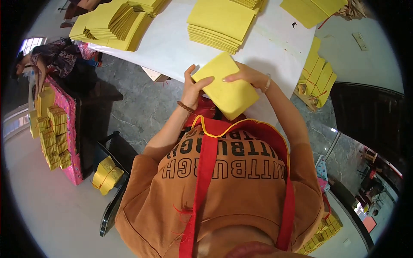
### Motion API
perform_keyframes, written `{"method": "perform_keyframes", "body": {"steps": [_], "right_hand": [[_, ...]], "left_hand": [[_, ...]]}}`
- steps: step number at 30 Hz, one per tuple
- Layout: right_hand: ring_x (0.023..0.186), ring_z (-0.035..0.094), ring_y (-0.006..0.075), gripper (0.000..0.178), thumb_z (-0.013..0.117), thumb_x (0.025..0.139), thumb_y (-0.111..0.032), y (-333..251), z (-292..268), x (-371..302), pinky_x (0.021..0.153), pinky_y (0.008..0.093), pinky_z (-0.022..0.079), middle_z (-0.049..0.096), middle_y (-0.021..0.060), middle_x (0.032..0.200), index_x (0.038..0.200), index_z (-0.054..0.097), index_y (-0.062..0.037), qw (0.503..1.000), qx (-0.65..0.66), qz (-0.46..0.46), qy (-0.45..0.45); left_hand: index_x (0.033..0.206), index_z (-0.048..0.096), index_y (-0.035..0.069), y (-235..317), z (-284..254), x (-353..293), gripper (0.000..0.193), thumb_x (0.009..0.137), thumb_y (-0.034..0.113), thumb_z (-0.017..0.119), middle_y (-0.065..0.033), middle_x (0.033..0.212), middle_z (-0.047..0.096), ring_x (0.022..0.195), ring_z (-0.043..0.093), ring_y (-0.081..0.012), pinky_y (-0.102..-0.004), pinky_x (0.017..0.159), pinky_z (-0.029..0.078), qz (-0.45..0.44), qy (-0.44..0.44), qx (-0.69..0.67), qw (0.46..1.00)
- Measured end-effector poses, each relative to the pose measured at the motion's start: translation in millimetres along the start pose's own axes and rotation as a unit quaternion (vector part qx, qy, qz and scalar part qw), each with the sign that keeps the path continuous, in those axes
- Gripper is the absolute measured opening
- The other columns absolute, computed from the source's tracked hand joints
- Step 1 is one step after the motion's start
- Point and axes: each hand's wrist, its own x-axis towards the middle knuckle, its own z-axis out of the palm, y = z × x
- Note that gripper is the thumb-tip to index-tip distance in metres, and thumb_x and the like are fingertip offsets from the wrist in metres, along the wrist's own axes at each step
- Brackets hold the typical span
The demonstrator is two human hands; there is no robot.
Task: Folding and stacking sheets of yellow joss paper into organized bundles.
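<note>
In front of my chest I hold a wad of yellow paper (230, 92), tilted over the near edge of the white table (275, 47). My left hand (193, 88) grips its left edge, with the thumb lying on the top face. My right hand (249, 77) closes on the opposite side, thumb also on top and its other fingers hidden beneath. Just beyond the hands sits a fanned stack of yellow paper (219, 26). How many layers the held wad has, I cannot tell.
More yellow paper piles (116, 26) lie at the table's far left, another yellow sheet stack (312, 10) at far right. Tied yellow bundles (316, 75) rest beyond the right edge. A black chair (114, 172) bears a yellow bundle. At left, a person (51, 60) bends by a pink-edged table (73, 142).
</note>
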Motion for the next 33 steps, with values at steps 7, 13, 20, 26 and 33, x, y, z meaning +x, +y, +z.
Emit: {"method": "perform_keyframes", "body": {"steps": [7, 13, 20, 26, 33], "right_hand": [[0.108, 0.047, 0.0197, 0.072, 0.064, 0.077, -0.033, 3, 2, 14, 0.091, 0.0305, 0.038, 0.044, 0.0149, 0.123, 0.13, 0.031, 0.0023, 0.98, -0.163, -0.011, 0.113], [0.115, 0.038, 0.0268, 0.078, 0.059, 0.081, -0.035, 15, 52, -21, 0.092, 0.0458, 0.034, 0.028, 0.0181, 0.135, 0.138, 0.013, -0.0064, 0.923, 0.018, -0.029, 0.384], [0.112, 0.039, 0.022, 0.072, 0.062, 0.077, -0.016, 51, 104, 34, 0.094, 0.0339, 0.033, 0.036, 0.0158, 0.124, 0.132, 0.019, 0.0012, 0.859, 0.042, -0.229, 0.455], [0.115, 0.036, 0.0224, 0.072, 0.063, 0.077, -0.012, 45, 116, 32, 0.097, 0.0339, 0.03, 0.035, 0.0148, 0.125, 0.133, 0.019, -0.0006, 0.852, 0.124, -0.2, 0.467], [0.12, 0.031, 0.029, 0.081, 0.067, 0.074, -0.019, 41, 116, 32, 0.099, 0.0396, 0.027, 0.029, 0.0171, 0.131, 0.135, 0.016, -0.0029, 0.859, 0.11, -0.141, 0.48]], "left_hand": [[0.122, 0.025, 0.008, -6, -70, 25, 0.072, 0.068, 0.014, 0.072, -0.0117, 0.11, 0.044, 0.099, 0.048, -0.0238, -0.0413, 0.068, 0.048, -0.015, 0.106, -0.065, 0.992], [0.12, 0.027, 0.008, -3, -69, 47, 0.069, 0.07, 0.018, 0.072, -0.0115, 0.109, 0.044, 0.095, 0.049, -0.0211, -0.0354, 0.067, 0.048, 0.009, 0.111, -0.109, 0.988], [0.109, 0.043, -0.005, 10, -56, 47, 0.053, 0.072, 0.021, 0.07, -0.0086, 0.085, 0.057, 0.065, 0.054, -0.0128, -0.0232, 0.047, 0.041, 0.036, 0.118, -0.018, 0.992], [0.088, 0.064, 0.0, 30, -65, 51, 0.045, 0.067, 0.039, 0.07, -0.0105, 0.075, 0.062, 0.054, 0.058, -0.015, -0.0263, 0.049, 0.044, -0.021, 0.106, 0.282, 0.953], [0.117, 0.044, 0.0, 40, -86, 48, 0.072, 0.066, 0.043, 0.072, -0.0115, 0.104, 0.049, 0.099, 0.047, -0.0204, -0.0281, 0.081, 0.04, 0.077, 0.148, 0.265, 0.949]]}}
